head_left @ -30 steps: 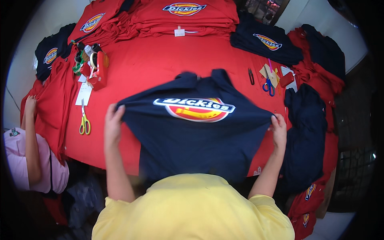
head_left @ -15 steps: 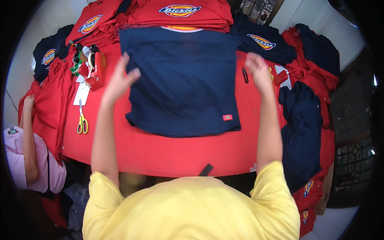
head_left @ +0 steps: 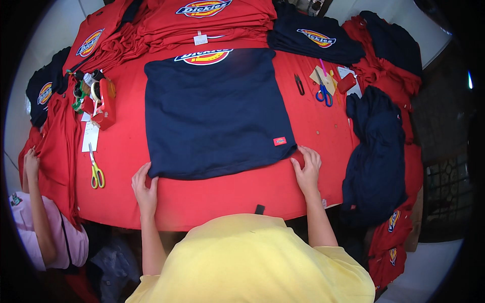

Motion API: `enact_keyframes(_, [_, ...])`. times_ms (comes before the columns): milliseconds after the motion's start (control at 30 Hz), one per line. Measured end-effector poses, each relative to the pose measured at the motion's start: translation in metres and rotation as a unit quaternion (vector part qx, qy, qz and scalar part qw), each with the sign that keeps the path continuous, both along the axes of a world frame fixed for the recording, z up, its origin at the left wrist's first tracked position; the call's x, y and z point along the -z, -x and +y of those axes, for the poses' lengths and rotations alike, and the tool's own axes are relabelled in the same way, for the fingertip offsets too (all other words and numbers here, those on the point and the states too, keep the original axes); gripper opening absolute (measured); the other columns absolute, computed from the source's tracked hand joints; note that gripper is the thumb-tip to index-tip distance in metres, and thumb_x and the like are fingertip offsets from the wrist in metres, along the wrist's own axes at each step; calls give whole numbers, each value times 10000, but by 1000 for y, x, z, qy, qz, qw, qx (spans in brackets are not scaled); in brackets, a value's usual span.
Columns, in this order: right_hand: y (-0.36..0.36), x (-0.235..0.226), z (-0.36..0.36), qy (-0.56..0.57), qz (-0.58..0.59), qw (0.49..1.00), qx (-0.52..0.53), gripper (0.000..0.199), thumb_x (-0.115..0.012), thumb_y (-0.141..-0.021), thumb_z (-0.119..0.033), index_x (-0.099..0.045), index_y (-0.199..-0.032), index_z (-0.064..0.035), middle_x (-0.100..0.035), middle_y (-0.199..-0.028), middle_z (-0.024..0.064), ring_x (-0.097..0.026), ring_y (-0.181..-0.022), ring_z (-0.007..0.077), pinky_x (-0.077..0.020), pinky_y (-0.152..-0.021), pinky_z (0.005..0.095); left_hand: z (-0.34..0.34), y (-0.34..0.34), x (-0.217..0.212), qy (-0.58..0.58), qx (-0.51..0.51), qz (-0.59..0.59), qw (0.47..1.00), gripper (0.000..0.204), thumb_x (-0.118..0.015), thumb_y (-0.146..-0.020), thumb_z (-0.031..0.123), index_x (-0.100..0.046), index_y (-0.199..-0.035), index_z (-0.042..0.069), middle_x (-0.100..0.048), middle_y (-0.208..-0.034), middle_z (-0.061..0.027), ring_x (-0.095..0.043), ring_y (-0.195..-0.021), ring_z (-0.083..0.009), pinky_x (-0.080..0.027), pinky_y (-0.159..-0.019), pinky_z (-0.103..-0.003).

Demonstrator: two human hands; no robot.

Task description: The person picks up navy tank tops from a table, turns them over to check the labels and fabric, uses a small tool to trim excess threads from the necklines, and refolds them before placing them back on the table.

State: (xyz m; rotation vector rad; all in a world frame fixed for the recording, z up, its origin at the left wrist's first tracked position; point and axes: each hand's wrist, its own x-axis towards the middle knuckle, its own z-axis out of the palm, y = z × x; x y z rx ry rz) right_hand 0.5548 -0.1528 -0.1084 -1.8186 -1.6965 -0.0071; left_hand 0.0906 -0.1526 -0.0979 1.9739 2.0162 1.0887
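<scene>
A navy T-shirt [head_left: 217, 113] lies flat and back-up on the red-covered table [head_left: 217, 197], with a small red tag near its lower right corner. My left hand [head_left: 145, 186] is at the shirt's lower left corner, fingers on the hem. The lower right corner is under my right hand [head_left: 306, 166], which pinches the hem there. The shirt's top edge reaches a red shirt with a printed logo [head_left: 204, 55].
Stacks of folded red shirts [head_left: 202, 22] and navy shirts [head_left: 313, 38] line the far edge. Yellow scissors [head_left: 95, 169] and a red tape dispenser [head_left: 105, 103] lie left, blue scissors [head_left: 323, 93] right. A navy heap [head_left: 376, 151] hangs at right. Another person's arm [head_left: 38, 202] is at left.
The navy shirt was held up logo-side toward me, then flipped and laid flat on the table. My hands moved from its upper sides down to the two lower hem corners.
</scene>
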Motion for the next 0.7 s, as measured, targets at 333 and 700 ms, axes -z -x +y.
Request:
enact_keyframes(333, [20, 8, 19, 29, 144, 988, 46, 226, -666, -806, -113, -596, -1017, -72, -595, -926, 69, -543, -864, 234, -366, -860, 370, -1, 3, -9, 12, -24, -166, 986, 193, -626, -810, -48, -618, -995, 4, -585, -895, -113, -573, -786, -223, -470, -678, -312])
enact_keyframes(700, [-13, 9, 1, -15, 85, 993, 78, 137, -503, -778, 31, -523, -877, -61, -535, -906, 105, -534, -915, 310, -375, -808, 421, -44, 14, 0, -41, -76, 1, 996, 309, -508, -872, -46, -577, -1161, 36, -504, -1026, -173, -530, -976, -336, -451, -825, -416])
